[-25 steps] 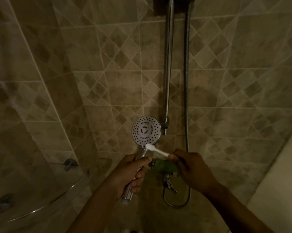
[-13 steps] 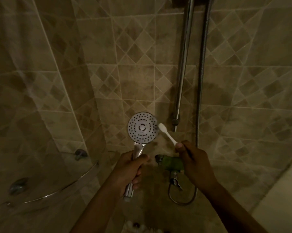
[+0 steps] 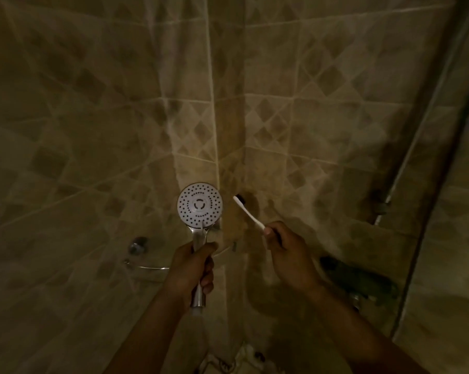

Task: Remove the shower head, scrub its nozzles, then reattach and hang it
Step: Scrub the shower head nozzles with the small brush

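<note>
Left hand [image 3: 191,263] clenched round shower head [image 3: 199,207] handle; right hand [image 3: 287,248] pinching toothbrush [image 3: 248,211]. Prob. light, rigid, slippery chrome — best gripped mid-handle, faceplate kept clear.

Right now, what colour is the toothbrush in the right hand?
White: the toothbrush has a white handle and head, seen in the head view, held by the right hand.

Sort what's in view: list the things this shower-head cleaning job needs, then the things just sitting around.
In use:
shower head, held by the left hand
toothbrush, held by the right hand

Idle:
rail
tap
glass shelf
</note>
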The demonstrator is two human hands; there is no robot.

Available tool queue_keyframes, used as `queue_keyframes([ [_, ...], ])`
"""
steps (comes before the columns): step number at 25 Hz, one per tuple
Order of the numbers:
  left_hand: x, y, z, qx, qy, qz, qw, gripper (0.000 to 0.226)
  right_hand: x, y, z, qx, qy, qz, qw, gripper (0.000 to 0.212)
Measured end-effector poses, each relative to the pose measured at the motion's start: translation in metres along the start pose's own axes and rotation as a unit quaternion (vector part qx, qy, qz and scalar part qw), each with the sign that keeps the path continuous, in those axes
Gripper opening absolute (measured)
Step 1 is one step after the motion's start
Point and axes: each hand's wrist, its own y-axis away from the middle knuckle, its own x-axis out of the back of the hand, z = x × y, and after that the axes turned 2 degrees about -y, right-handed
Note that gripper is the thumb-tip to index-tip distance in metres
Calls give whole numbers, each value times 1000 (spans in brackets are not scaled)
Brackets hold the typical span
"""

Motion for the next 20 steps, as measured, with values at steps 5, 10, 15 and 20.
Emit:
queue_keyframes([
  [5,69,12,-1,-10,-17,93,995,32,-67,-35,-1,77,127,-83,986,18],
  [10,116,18,0,-13,-33,139,990,30,-132,-78,-9,123,234,-222,939,23],
  [15,142,17,-4,-10,-14,145,989,24,-173,-96,-7,123,273,-291,908,21],
  [20,153,12,-7,2,-1,145,989,25,-180,-100,0,119,279,-319,898,20],
])
